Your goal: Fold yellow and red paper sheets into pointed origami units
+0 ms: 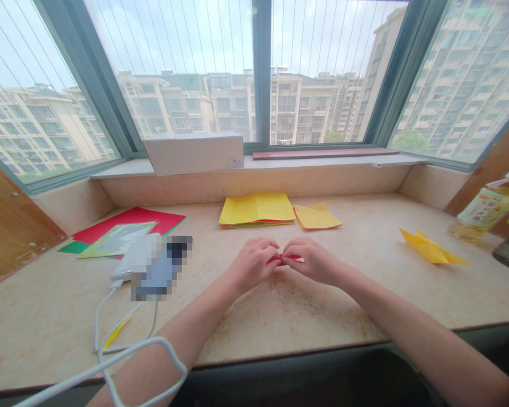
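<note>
Between my two hands is a small piece of folded red paper (282,259), mostly covered by the fingers. My left hand (255,263) pinches its left end, fingers closed. From the other side my right hand (314,261) is closed on the paper too, and a pale edge shows under its fingers. Both hands are low over the stone counter (254,322). Just beyond them lie a stack of yellow paper (257,209) with red and green edges below and a smaller stack of orange-yellow squares (318,216).
At left are red paper sheets (131,217), a white power bank (138,257), a blurred phone (163,268) and a looping white cable (97,322). A folded yellow paper shape (432,247) and a drink bottle (487,206) are at right. A white box (195,154) sits on the sill.
</note>
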Demonstrator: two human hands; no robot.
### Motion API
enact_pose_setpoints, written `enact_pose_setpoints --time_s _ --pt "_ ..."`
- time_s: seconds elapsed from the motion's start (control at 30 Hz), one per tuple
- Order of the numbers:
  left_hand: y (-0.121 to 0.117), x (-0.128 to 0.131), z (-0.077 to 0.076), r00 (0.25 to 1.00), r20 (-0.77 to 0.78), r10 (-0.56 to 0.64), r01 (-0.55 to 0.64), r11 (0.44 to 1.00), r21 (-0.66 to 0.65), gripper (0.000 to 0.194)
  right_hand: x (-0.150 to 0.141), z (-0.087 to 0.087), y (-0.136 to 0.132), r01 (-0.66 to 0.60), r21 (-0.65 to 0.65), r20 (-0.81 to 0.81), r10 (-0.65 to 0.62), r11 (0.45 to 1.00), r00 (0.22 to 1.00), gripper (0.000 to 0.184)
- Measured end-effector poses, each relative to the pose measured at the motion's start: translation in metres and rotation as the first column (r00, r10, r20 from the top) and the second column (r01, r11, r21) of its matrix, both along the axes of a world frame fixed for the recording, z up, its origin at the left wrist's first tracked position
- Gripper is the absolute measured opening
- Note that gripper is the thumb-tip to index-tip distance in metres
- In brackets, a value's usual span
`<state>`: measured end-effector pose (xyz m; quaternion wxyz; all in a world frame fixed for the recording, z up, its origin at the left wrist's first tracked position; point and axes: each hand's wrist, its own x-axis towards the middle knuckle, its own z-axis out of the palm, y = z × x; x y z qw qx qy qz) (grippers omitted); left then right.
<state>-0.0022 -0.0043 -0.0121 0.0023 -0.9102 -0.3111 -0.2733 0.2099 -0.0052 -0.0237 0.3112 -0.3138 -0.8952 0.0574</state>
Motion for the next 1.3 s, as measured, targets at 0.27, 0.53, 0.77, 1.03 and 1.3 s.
enact_pose_setpoints --time_s 0.27,0.53,0.77,1.03,1.3 --pt "-0.0010 0.0012 0.0018 0.999 0.034 -0.014 0.014 1.000 0.001 0.009 0.0012 0.0018 -0.0009 0.014 -0.017 0.000 -0.014 1.000 1.000 0.012" --pt "0.0005 0.0005 0.0009 0.999 0.045 -0.031 0.031 1.000 0.000 0.007 0.0024 0.0033 -0.0012 0.014 -0.022 -0.019 -0.014 1.000 1.000 0.011" --pt "-0.0015 0.0009 0.0042 0.999 0.014 -0.036 0.036 0.999 0.016 0.014 0.0028 0.0030 -0.0004 0.004 -0.001 -0.017 -0.004 1.000 1.000 0.012" --pt "-0.0016 0.0002 0.0039 0.998 -0.052 -0.020 0.021 1.000 0.021 0.010 0.0021 0.0028 -0.0006 0.007 -0.022 0.031 -0.006 1.000 1.000 0.013" --pt "-0.0027 -0.0003 0.0047 0.995 -0.098 -0.023 0.025 0.999 0.023 0.010 0.0010 0.0022 -0.0020 -0.013 -0.043 0.034 0.015 0.999 0.999 0.015"
